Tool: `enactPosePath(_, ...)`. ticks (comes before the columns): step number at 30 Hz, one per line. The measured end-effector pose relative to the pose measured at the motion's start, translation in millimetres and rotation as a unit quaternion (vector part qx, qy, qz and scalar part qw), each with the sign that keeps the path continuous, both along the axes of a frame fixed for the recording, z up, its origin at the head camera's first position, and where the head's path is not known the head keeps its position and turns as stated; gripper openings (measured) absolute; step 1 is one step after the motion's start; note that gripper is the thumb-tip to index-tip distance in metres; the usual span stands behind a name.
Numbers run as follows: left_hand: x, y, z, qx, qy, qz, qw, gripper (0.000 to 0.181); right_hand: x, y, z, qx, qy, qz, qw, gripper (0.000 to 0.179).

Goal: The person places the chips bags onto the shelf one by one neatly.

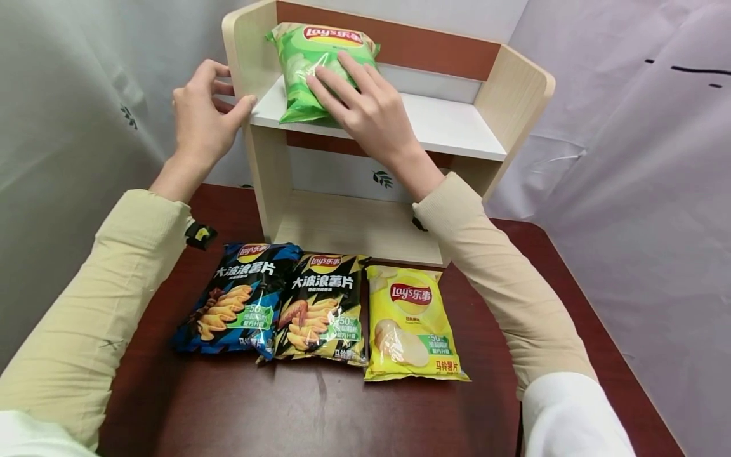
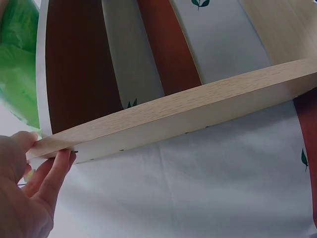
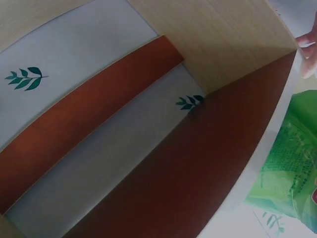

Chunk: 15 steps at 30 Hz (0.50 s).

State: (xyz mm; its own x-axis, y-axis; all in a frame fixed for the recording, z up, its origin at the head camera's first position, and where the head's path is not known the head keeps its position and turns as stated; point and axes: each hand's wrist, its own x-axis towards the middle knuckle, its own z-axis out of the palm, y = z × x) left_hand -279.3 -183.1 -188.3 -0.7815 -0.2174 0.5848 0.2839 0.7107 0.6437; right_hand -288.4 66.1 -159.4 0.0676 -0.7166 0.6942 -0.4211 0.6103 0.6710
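Observation:
On the left end of the upper shelf board stands a green Lay's chip bag, leaning back. The right hand lies over its front, fingers nearly straight and pressing on the bag. My left hand pinches the front edge of the shelf's left side panel. In the left wrist view, the left hand's thumb and fingers sit on opposite faces of that panel. The right wrist view shows the green bag's side beside the board edge; the right hand is out of that view.
On the dark red table, a blue chip bag, a black-and-gold chip bag and a yellow chip bag lie in a row before the shelf. The lower shelf board is behind them. White curtains hang around.

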Motion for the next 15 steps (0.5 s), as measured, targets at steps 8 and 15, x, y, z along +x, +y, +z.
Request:
enactPosePath(8,0.8,1.0,0.1,0.003,0.001,0.006,1.0000,0.041,-2.9,-8.0,-0.9,-0.008,-0.026,-0.040,0.9988,0.046)
enactPosePath(15,0.8,2.1,0.1,0.004,0.004,0.001,1.0000,0.041,-1.8,-11.4,-0.6,-0.029,-0.084,-0.051,0.9948,0.048)
